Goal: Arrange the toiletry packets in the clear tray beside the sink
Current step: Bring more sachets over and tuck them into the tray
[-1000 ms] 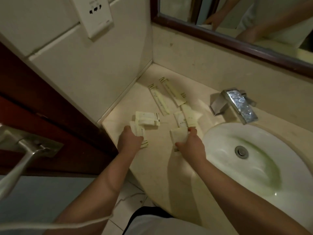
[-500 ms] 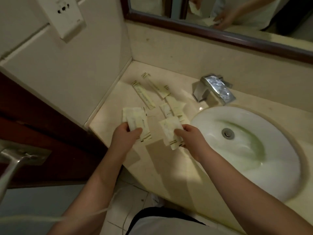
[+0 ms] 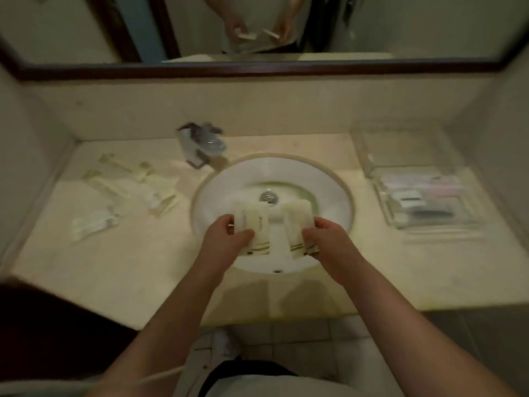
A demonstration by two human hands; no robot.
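**Both grips hold packets over the sink**

The left grip [image 3: 226,242] is closed around the left packets [image 3: 256,222], with the thumb across their front and the fingers behind. The blur does not let me tell how many packets it holds. The right grip [image 3: 329,239] pinches the right packets [image 3: 296,222] near their lower right corner. Two striped bottom ends show there, so it holds at least two. Both bundles stand nearly upright with the striped ends down. They are side by side but not touching, above the near half of the sink [image 3: 286,170]. Just past their top edges, at twelve o'clock from the grips, the drain [image 3: 268,197] is visible.

The tray [image 3: 382,196] stands on the counter [image 3: 114,267] at three o'clock from the sink, well apart from both grips. It is clear. Some blurred things lie inside it, pinkish and dark, and I cannot tell what they are.

The loose packets [image 3: 137,184] lie scattered on the counter at ten o'clock from the sink. Some are long and narrow and some are shorter, and several overlap each other. A single packet [image 3: 94,224] lies alone at nine o'clock, nearer to the counter's front edge. The faucet [image 3: 200,147] stands at eleven o'clock, just beside the sink's rim.

The mirror [image 3: 400,24] hangs on the wall at twelve o'clock. It reflects two hands, each with a pale packet. The whole picture is smeared by motion, so the print on the packets cannot be read.
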